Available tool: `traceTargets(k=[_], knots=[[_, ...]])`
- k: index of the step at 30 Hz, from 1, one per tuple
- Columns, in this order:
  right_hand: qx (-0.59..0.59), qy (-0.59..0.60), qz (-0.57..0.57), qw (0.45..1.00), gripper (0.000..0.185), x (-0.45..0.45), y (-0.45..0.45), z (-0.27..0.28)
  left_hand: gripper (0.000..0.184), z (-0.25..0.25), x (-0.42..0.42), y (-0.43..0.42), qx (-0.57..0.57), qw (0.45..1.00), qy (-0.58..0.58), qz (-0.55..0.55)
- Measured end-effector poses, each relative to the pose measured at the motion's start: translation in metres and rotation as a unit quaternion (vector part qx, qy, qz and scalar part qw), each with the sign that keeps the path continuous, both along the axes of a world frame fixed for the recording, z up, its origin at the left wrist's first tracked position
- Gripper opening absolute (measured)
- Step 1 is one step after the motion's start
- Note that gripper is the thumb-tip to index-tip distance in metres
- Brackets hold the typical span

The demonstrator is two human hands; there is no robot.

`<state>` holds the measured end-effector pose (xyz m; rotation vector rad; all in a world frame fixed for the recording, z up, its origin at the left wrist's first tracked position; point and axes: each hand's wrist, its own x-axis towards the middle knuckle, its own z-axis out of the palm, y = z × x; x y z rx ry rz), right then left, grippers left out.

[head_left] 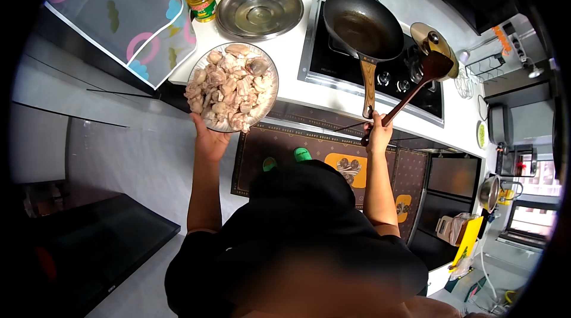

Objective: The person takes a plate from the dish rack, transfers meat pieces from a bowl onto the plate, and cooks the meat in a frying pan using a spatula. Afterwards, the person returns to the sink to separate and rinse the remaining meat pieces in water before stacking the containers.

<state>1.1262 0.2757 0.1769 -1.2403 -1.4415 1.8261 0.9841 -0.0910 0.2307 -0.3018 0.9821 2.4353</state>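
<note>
Head view shows your left hand (212,141) under the near rim of a plate (274,84) heaped with pale pieces of meat (232,83). That hand is partly open, the thumb lying along the rim; you cannot see how the fingers sit underneath. You have the plate out at the front edge of the white surface (289,56), near its left corner, and one piece of meat pokes over the rim on your side.

Your right hand (380,132) is closed around the handle of a dark red-brown spatula (438,68), whose blade points away from you, over the right part of the stove (333,71). The end of the wok's wooden handle is just beside that hand; you cannot tell whether they touch. The wok (360,26) sits on the left part of the stove, handle pointing toward the surface's front edge, with a dark shine at its bottom.

Past the spatula blade is a lid (421,32), partly covered by it, toward the surface's back edge. Behind your plate stands a wide metal basin (260,0), and an oil bottle (202,0) is just left of it, near the left edge.
</note>
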Motion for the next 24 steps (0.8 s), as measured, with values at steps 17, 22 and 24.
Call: traceTargets(k=[17, 22, 24], knots=[[-0.015, -0.141, -0.057, 0.988, 0.017, 0.201, -0.016, 0.042, 0.078, 0.039, 0.018, 0.049, 0.038, 0.994, -0.021, -0.103], [-0.025, -0.143, -0.073, 0.987, 0.014, 0.228, -0.017, 0.037, 0.081, 0.032, 0.020, 0.070, 0.007, 0.994, -0.028, -0.108], [-0.027, -0.175, -0.046, 0.983, 0.015, 0.246, -0.004, 0.054, 0.080, 0.049, 0.030, 0.087, -0.004, 0.994, -0.023, -0.111]])
